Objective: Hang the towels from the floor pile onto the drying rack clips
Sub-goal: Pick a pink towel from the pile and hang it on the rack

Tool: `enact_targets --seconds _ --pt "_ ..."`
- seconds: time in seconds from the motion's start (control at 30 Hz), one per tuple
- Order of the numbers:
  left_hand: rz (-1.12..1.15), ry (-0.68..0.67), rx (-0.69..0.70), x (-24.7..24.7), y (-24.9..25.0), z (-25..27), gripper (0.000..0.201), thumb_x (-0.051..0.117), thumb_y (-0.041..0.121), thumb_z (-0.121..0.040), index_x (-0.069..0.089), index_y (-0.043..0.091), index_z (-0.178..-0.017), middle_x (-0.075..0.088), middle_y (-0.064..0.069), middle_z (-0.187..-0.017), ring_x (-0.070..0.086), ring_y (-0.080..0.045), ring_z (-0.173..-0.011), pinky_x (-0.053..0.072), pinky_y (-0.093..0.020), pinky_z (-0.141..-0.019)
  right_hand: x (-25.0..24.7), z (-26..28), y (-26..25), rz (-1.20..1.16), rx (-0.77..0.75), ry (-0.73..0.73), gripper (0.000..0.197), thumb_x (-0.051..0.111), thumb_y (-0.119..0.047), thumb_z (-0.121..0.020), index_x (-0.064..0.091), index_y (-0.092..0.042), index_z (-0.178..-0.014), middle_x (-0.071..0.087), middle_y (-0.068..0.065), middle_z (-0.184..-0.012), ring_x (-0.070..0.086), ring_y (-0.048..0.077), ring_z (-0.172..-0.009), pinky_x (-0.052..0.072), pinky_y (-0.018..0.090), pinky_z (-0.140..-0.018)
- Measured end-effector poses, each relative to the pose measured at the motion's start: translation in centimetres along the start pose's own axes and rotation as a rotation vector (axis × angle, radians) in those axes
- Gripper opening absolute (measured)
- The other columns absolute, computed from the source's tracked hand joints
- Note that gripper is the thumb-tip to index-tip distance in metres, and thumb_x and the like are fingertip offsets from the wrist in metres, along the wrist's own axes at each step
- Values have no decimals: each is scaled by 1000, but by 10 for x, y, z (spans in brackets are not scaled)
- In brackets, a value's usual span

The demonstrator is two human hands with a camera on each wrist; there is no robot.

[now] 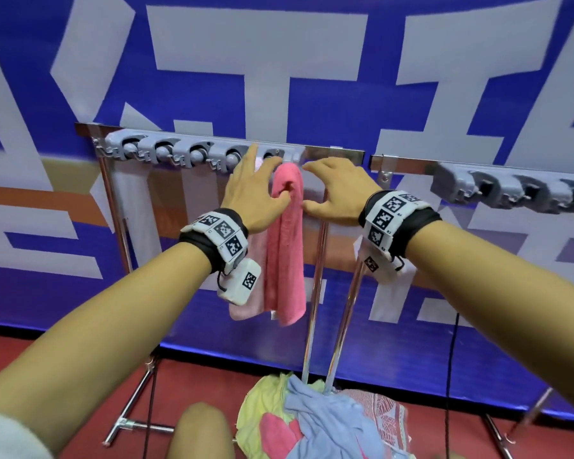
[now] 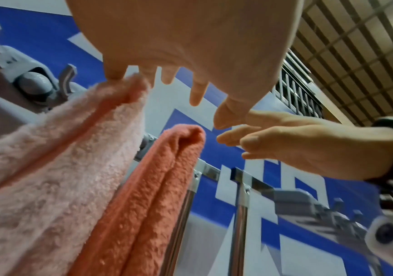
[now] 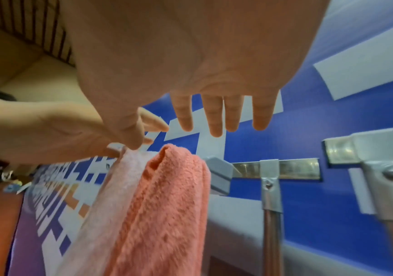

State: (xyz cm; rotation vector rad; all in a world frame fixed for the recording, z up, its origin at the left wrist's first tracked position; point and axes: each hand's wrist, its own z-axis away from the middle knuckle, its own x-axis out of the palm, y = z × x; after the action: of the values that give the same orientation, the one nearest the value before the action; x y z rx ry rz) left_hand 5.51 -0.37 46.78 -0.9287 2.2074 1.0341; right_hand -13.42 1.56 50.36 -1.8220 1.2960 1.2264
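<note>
A coral pink towel [image 1: 287, 233] hangs folded from the last grey clip on the left rack's clip row [image 1: 179, 150]. A pale pink towel [image 1: 251, 260] hangs from the clip beside it, partly hidden by my left wrist. My left hand [image 1: 262, 183] is open just left of the coral towel, thumb near its fold. My right hand [image 1: 332, 190] is open just right of it and holds nothing. The left wrist view shows my left hand [image 2: 204, 93] with straight fingers, one tip touching the pale towel [image 2: 60, 149]. The floor pile [image 1: 325, 419] lies below.
A second row of grey clips [image 1: 511, 190] sits on the right rack bar. Chrome uprights [image 1: 315, 293] stand behind the hanging towels. The rack's floor foot [image 1: 130, 422] crosses the red floor. My knee [image 1: 199, 432] is beside the pile. A blue banner covers the wall.
</note>
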Motion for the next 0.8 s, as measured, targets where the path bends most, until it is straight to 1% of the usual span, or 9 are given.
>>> enact_targets --seconds 0.07,0.17,0.23,0.3,0.33,0.5,0.63,0.73,0.8 --pt "-139 -10 81 7 11 7 64 55 47 -82 41 32 -143 11 -13 -164 14 -34 -150 11 -49 -122 0 22 8 92 2 -9 79 54 -63 -77 43 -21 -143 48 11 -142 41 33 -133 42 51 -103" --pt "-245 -65 120 20 27 22 68 58 48 -84 36 33 -147 3 -7 -166 1 -29 -153 2 -59 -119 2 53 18 185 42 -57 81 56 -64 -81 34 -26 -149 36 12 -152 32 33 -140 37 53 -108" --pt "-275 -98 172 30 37 34 70 59 49 -86 34 33 -149 -2 -6 -166 -5 -26 -153 -1 -59 -118 7 71 21 211 64 -96 88 47 -72 -77 26 -31 -152 27 12 -158 25 33 -145 34 57 -110" --pt "-342 -151 222 44 44 47 72 56 53 -87 29 35 -151 -6 -6 -166 -6 -27 -153 0 -60 -119 16 89 25 242 77 -123 93 35 -77 -71 21 -35 -152 22 12 -160 22 33 -146 33 58 -110" --pt "-385 -180 241 52 46 54 74 54 56 -87 26 36 -152 -7 -6 -166 -5 -27 -153 1 -60 -119 21 99 27 247 87 -136 93 33 -77 -70 19 -36 -153 20 12 -160 20 34 -147 32 59 -110" --pt "-498 -311 287 95 45 88 78 48 64 -85 20 38 -154 -9 -5 -166 -6 -27 -153 1 -63 -119 51 146 39 216 165 -192 89 44 -75 -79 17 -35 -153 1 10 -164 8 31 -150 28 62 -112" --pt "-472 -395 280 135 39 111 78 45 67 -86 20 38 -154 -8 -5 -166 -6 -27 -153 1 -62 -119 88 176 48 166 222 -236 89 45 -75 -78 17 -36 -153 1 8 -164 6 29 -150 32 61 -109" --pt "-370 -501 206 168 34 128 80 46 67 -87 16 38 -155 -11 -3 -166 -7 -26 -153 1 -60 -120 121 193 52 127 260 -311 89 46 -73 -79 13 -37 -153 -4 6 -164 1 27 -151 32 60 -109" --pt "-291 -567 137 189 29 140 80 48 66 -88 14 39 -155 -11 -2 -166 -6 -26 -153 2 -58 -120 144 202 55 104 274 -353 90 47 -72 -79 12 -36 -153 -9 5 -164 -1 27 -151 36 59 -107"
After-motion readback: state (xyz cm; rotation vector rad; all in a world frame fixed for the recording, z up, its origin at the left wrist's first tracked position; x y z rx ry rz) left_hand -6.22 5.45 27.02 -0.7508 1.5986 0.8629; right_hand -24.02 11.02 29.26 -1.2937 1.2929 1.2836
